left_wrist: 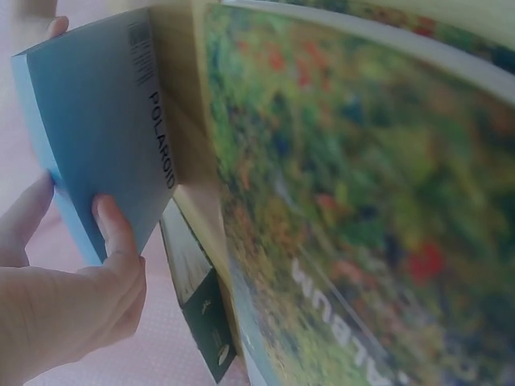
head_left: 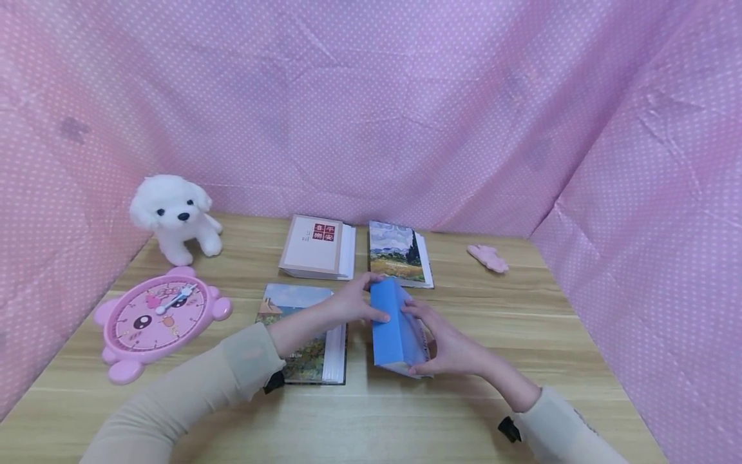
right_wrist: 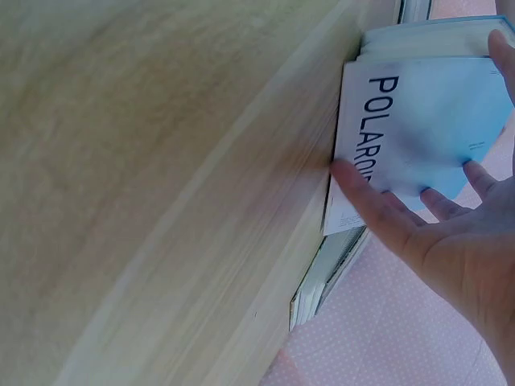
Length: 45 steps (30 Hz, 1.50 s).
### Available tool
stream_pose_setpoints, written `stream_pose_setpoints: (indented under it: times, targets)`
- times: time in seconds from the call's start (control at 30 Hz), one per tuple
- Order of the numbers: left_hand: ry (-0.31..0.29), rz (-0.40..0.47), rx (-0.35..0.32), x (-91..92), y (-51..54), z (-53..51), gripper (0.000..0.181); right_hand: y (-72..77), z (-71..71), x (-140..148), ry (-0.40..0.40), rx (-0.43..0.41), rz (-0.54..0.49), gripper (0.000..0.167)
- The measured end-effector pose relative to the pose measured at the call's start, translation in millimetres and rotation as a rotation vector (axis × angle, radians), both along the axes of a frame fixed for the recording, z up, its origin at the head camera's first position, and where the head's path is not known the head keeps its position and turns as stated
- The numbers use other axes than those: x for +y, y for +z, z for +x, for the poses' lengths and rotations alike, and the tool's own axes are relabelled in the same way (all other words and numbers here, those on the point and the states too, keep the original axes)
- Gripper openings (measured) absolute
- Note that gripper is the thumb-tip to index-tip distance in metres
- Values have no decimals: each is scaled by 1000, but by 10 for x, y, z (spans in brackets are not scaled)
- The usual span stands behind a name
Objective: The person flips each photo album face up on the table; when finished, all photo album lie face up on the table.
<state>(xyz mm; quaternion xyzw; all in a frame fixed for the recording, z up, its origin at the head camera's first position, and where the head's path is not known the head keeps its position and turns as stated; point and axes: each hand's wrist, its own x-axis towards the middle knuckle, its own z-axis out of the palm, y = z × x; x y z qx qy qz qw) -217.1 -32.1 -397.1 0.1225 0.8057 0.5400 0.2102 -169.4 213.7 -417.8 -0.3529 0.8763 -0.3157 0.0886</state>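
A blue photo album [head_left: 390, 325] stands tilted up on the table between my two hands. Its cover [left_wrist: 113, 121] reads POLAROID in the left wrist view. My left hand [head_left: 355, 303] pinches its upper left edge, thumb on one side and fingers on the other. From the right, my right hand [head_left: 452, 345] holds it, fingers spread over the white-to-blue cover [right_wrist: 434, 112] and thumb at the near end. Below my left forearm lies an album with a painted garden cover [head_left: 304, 361], partly hidden by the arm.
Behind my hands lie a cream album with red characters [head_left: 307, 241] and an album with a landscape painting [head_left: 394, 251]. A white plush dog [head_left: 176, 216] and a pink toy clock [head_left: 162, 316] occupy the left side. A small pink item [head_left: 488, 258] lies at the back right.
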Motion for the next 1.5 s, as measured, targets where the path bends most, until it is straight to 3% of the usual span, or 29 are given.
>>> stream_pose_setpoints:
  times: [0.1,0.27,0.5,1.03,1.27,1.5]
  targets:
    - [-11,-54,46,-5,-17,4,83,7,2,-1,-2,-3,20,97]
    - [-20,-107,67,-14,-73,-11,83,2,-6,8,0,11,63,94]
    - [-44,-164,57,-1,-155,-42,82,-21,-9,33,-6,40,156,91]
    - [-33,-238,38,41,-239,-69,83,-55,-47,20,19,64,192,84]
    - [-17,-256,22,70,-232,-47,85,-64,-42,19,34,75,196,82]
    - [-49,-287,25,86,-182,-37,85,-50,-20,22,26,50,203,82]
